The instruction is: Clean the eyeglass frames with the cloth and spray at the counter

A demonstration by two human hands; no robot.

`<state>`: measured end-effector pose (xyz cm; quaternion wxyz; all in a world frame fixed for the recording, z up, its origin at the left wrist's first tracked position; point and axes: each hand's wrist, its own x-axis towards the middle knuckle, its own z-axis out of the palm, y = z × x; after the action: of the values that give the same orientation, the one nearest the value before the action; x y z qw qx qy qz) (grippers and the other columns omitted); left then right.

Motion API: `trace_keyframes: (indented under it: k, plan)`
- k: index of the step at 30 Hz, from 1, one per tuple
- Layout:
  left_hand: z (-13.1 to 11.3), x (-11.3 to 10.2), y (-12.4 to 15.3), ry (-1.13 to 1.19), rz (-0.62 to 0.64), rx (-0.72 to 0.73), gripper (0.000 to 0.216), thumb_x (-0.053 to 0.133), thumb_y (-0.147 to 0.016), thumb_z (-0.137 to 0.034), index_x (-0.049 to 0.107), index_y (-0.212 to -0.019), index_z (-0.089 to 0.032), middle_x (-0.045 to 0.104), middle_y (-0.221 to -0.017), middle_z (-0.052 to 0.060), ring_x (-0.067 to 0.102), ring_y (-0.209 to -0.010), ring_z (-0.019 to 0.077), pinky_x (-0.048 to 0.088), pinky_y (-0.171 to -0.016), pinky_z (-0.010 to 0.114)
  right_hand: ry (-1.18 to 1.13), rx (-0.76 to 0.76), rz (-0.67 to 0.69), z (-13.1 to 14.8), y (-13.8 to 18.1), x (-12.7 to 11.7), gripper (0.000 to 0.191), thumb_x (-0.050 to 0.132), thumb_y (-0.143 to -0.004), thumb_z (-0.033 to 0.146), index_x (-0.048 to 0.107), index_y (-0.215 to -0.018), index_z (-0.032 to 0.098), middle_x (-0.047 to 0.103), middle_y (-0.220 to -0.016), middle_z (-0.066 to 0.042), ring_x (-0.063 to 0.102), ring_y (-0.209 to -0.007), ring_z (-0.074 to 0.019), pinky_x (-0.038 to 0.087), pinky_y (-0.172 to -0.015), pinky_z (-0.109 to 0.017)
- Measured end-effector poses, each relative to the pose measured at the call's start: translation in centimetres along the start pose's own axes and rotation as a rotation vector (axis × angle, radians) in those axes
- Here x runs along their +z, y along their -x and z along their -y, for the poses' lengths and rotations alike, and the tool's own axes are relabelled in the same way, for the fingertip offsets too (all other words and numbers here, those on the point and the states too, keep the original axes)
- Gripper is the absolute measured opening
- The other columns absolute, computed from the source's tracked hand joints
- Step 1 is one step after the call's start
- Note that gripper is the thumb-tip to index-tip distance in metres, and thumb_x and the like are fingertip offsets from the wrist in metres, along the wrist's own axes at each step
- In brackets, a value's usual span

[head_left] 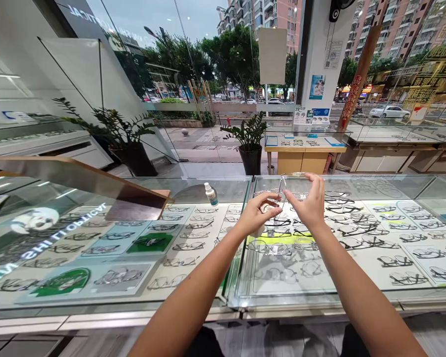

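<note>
Above the glass counter, my left hand (258,213) is closed in a pinch on a thin-rimmed pair of eyeglasses (281,186), which is turned nearly edge-on. Something whitish shows below the left fingers, too small to make out. My right hand (310,202) is on the other side of the eyeglasses, its thumb at the rim and its fingertips at the end of a temple arm. Underneath the hands, several eyeglass frames (275,247) show in rows through the glass. A small white bottle (210,194) with a blue label stands on the counter to the left.
A wooden-edged panel (134,192) slants over the left counter. The glass display counter (241,300) runs across the front, with a seam left of my hands. Potted plants (250,159) stand by the window. A small display table (305,148) with more glasses is behind.
</note>
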<state>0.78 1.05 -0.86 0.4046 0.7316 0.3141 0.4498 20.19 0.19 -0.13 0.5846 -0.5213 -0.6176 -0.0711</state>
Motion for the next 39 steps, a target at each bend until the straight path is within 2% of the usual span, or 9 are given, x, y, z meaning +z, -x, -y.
trace_keyframes:
  k: [5, 10, 15, 25, 28, 31, 34, 36, 39]
  plan:
    - [-0.1, 0.0, 0.0, 0.009, 0.009, -0.02, 0.041, 0.081, -0.08, -0.042, 0.068, -0.112, -0.019, 0.074, -0.12, 0.012, 0.073, -0.101, 0.0245, 0.059, -0.089, 0.039, 0.015, -0.017, 0.023, 0.0, 0.0, 0.0, 0.051, 0.068, -0.083, 0.039, 0.051, -0.128, 0.022, 0.059, -0.129, -0.014, 0.053, -0.125, -0.0327, 0.042, -0.109, -0.055]
    - [-0.1, -0.2, -0.1, -0.012, -0.039, -0.001, 0.039, 0.081, -0.079, -0.042, 0.068, -0.109, -0.019, 0.074, -0.119, 0.01, 0.073, -0.099, 0.0229, 0.058, -0.089, 0.038, -0.012, -0.009, 0.052, 0.1, 0.1, -0.2, 0.051, 0.06, -0.08, 0.025, 0.052, -0.13, 0.022, 0.06, -0.131, -0.015, 0.053, -0.124, -0.0331, 0.041, -0.11, -0.054]
    - [0.1, -0.3, -0.2, 0.019, -0.077, 0.016, 0.041, 0.08, -0.08, -0.043, 0.067, -0.111, -0.019, 0.073, -0.121, 0.011, 0.072, -0.1, 0.0227, 0.058, -0.09, 0.037, 0.005, -0.038, 0.087, 0.3, 0.0, -0.4, 0.049, 0.054, -0.074, 0.013, 0.055, -0.123, 0.022, 0.063, -0.13, -0.013, 0.054, -0.124, -0.0322, 0.04, -0.108, -0.051]
    - [-0.1, -0.6, -0.3, 0.038, -0.237, 0.014, 0.044, 0.079, -0.081, -0.049, 0.066, -0.11, -0.019, 0.071, -0.119, 0.012, 0.071, -0.105, 0.0252, 0.06, -0.083, 0.036, 0.079, -0.01, 0.213, 0.1, 0.3, -0.3, 0.051, 0.051, -0.069, 0.008, 0.059, -0.117, 0.022, 0.063, -0.126, -0.012, 0.052, -0.117, -0.0324, 0.042, -0.097, -0.047]
    - [0.0, -0.5, -0.3, 0.047, -0.243, 0.011, 0.044, 0.08, -0.081, -0.049, 0.066, -0.111, -0.019, 0.07, -0.12, 0.011, 0.071, -0.107, 0.0253, 0.06, -0.083, 0.035, 0.075, -0.013, 0.243, 0.2, 0.5, -0.1, 0.051, 0.052, -0.068, 0.006, 0.063, -0.115, 0.022, 0.065, -0.125, -0.012, 0.052, -0.118, -0.0327, 0.043, -0.096, -0.047]
    - [0.1, -0.4, -0.3, 0.043, -0.213, 0.019, 0.045, 0.081, -0.081, -0.048, 0.065, -0.111, -0.019, 0.07, -0.118, 0.011, 0.07, -0.107, 0.0247, 0.06, -0.086, 0.037, -0.037, -0.001, 0.271, 0.8, 0.5, -0.1, 0.035, 0.055, -0.079, 0.012, 0.07, -0.11, 0.023, 0.069, -0.119, -0.01, 0.056, -0.117, -0.0314, 0.044, -0.099, -0.048]
    - [0.1, -0.1, -0.2, -0.009, -0.181, 0.104, 0.042, 0.081, -0.081, -0.047, 0.065, -0.108, -0.019, 0.069, -0.115, 0.01, 0.07, -0.105, 0.023, 0.057, -0.095, 0.039, -0.292, 0.039, 0.383, 1.5, 0.5, 0.0, 0.019, 0.061, -0.093, 0.032, 0.077, -0.103, 0.027, 0.074, -0.11, -0.007, 0.063, -0.111, -0.0278, 0.046, -0.102, -0.047]
    - [0.0, 0.0, -0.1, -0.042, -0.175, 0.152, 0.041, 0.081, -0.081, -0.048, 0.065, -0.106, -0.02, 0.068, -0.114, 0.01, 0.07, -0.103, 0.022, 0.056, -0.097, 0.039, -0.435, 0.106, 0.438, 1.8, 0.6, 0.2, 0.021, 0.067, -0.092, 0.043, 0.079, -0.101, 0.028, 0.075, -0.108, -0.006, 0.066, -0.109, -0.0268, 0.047, -0.103, -0.047]
    - [-0.1, 0.2, 0.0, -0.064, -0.17, 0.147, 0.045, 0.085, -0.077, -0.048, 0.06, -0.103, -0.021, 0.068, -0.116, 0.01, 0.07, -0.101, 0.0217, 0.057, -0.092, 0.037, -0.555, 0.221, 0.427, 1.9, 0.9, 0.6, 0.027, 0.075, -0.086, 0.049, 0.082, -0.1, 0.026, 0.075, -0.107, -0.007, 0.068, -0.109, -0.0261, 0.05, -0.103, -0.045]
